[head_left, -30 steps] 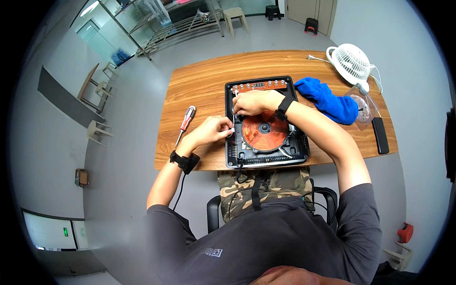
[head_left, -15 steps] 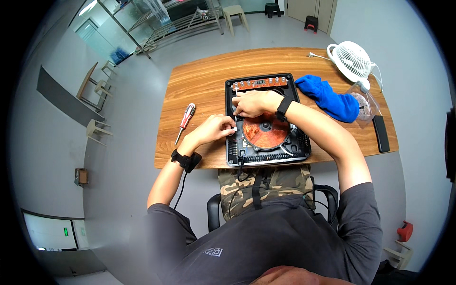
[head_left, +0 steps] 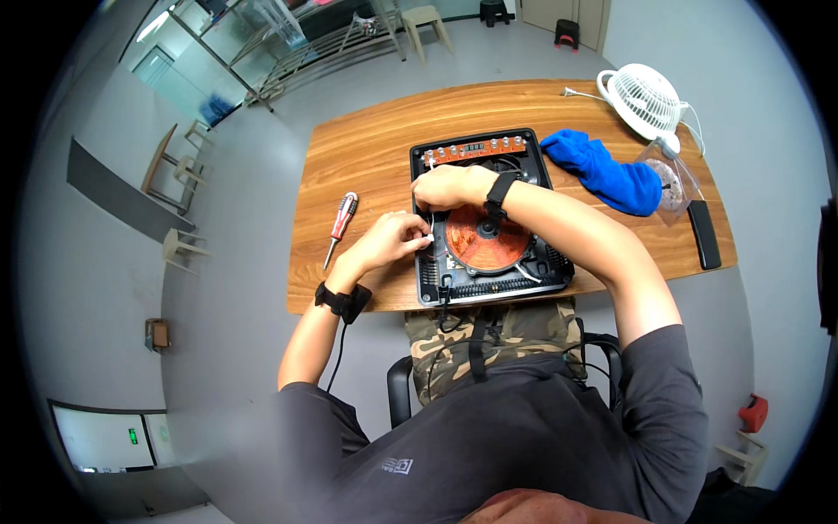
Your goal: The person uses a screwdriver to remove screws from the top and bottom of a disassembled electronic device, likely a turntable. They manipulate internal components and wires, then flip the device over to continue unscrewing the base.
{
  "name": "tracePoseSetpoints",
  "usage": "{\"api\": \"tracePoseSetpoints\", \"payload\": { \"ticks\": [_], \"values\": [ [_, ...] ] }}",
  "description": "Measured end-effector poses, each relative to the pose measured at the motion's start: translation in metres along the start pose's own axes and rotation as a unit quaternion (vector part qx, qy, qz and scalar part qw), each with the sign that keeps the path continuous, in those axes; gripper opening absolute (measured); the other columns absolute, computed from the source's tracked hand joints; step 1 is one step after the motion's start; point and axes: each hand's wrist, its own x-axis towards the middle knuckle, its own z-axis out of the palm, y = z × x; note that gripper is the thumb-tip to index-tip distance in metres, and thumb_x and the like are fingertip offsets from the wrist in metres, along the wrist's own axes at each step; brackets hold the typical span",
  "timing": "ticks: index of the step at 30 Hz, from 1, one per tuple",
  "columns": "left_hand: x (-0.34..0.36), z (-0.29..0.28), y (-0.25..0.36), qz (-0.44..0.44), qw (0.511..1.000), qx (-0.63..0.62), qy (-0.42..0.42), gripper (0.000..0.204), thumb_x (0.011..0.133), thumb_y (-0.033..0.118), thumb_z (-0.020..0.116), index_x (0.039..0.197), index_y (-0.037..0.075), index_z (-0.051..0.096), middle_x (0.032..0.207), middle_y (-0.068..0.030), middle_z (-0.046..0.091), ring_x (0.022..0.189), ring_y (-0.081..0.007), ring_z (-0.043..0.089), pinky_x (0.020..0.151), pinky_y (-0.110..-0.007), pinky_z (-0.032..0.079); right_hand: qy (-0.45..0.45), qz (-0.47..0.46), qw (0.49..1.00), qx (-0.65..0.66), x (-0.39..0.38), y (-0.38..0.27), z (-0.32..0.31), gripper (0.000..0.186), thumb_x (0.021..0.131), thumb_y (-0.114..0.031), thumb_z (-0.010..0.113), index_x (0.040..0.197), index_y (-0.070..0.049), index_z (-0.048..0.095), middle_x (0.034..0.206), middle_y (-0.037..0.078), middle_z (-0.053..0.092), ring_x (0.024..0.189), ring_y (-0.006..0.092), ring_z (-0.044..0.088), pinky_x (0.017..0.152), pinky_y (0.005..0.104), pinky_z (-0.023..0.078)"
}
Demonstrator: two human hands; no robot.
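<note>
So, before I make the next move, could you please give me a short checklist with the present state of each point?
1. Left hand grips the white plug: ok, the fingertips pinch it.
2. Right hand has a firm hold: cannot tell, its fingertips are hidden.
3. Screwdriver out of the way: ok, it lies on the table, left of the open case.
4. Blue cloth off the coil: ok, it lies to the right of the case.
5. Black cord disconnected from power: cannot tell, its far end is not identifiable.
</note>
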Motion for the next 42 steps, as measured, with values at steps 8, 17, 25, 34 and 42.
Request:
{"api": "tracePoseSetpoints", "payload": {
  "ticks": [8, 17, 25, 34, 42],
  "values": [
    [0.0, -0.002, -0.002, -0.006, 1.0, 0.001, -0.001, 0.019, 0.089, 0.017, 0.076, 0.098, 0.002, 0.073, 0.083, -0.0117, 0.071, 0.077, -0.0221, 0.068, 0.074, -0.035, 0.054, -0.023, -0.005, 1.0, 0.001, 0.004, -0.008, -0.006, 0.018, 0.08, -0.015, 0.068, 0.088, -0.002, 0.077, 0.09, 0.021, 0.074, 0.086, 0.0385, 0.072, 0.075, 0.0473, 0.056],
    [0.0, -0.001, 0.0, -0.006, 1.0, 0.004, 0.003, 0.018, 0.089, 0.017, 0.076, 0.098, 0.002, 0.073, 0.081, -0.0116, 0.07, 0.076, -0.0218, 0.068, 0.074, -0.035, 0.054, -0.066, 0.048, 0.997, -0.007, 0.008, -0.017, -0.015, 0.017, 0.08, -0.011, 0.07, 0.092, -0.003, 0.078, 0.091, 0.02, 0.075, 0.085, 0.038, 0.072, 0.073, 0.0455, 0.057],
    [-0.001, -0.001, 0.001, -0.001, 1.0, 0.008, 0.01, 0.018, 0.088, 0.016, 0.076, 0.098, 0.002, 0.073, 0.082, -0.0116, 0.07, 0.077, -0.0221, 0.068, 0.075, -0.035, 0.054, -0.073, 0.046, 0.996, -0.028, 0.009, -0.02, -0.015, 0.019, 0.085, -0.014, 0.068, 0.097, -0.003, 0.078, 0.1, 0.021, 0.075, 0.094, 0.0376, 0.073, 0.078, 0.0452, 0.058],
    [0.001, 0.0, 0.001, 0.005, 1.0, 0.018, 0.007, 0.017, 0.087, 0.016, 0.077, 0.098, 0.003, 0.073, 0.083, -0.0114, 0.07, 0.077, -0.0222, 0.068, 0.075, -0.035, 0.054, -0.05, -0.006, 0.996, -0.073, 0.014, -0.01, 0.001, 0.02, 0.088, -0.016, 0.062, 0.094, -0.005, 0.077, 0.093, 0.021, 0.075, 0.088, 0.0378, 0.073, 0.074, 0.047, 0.058],
    [-0.001, 0.004, -0.003, 0.028, 0.999, 0.006, 0.022, 0.017, 0.087, 0.015, 0.077, 0.097, 0.002, 0.071, 0.079, -0.0129, 0.069, 0.075, -0.0248, 0.067, 0.071, -0.036, 0.054, -0.093, 0.019, 0.991, -0.093, 0.022, -0.029, -0.01, 0.023, 0.09, -0.022, 0.065, 0.1, -0.004, 0.078, 0.103, 0.019, 0.076, 0.098, 0.0346, 0.073, 0.079, 0.0422, 0.059]
  ]
}}
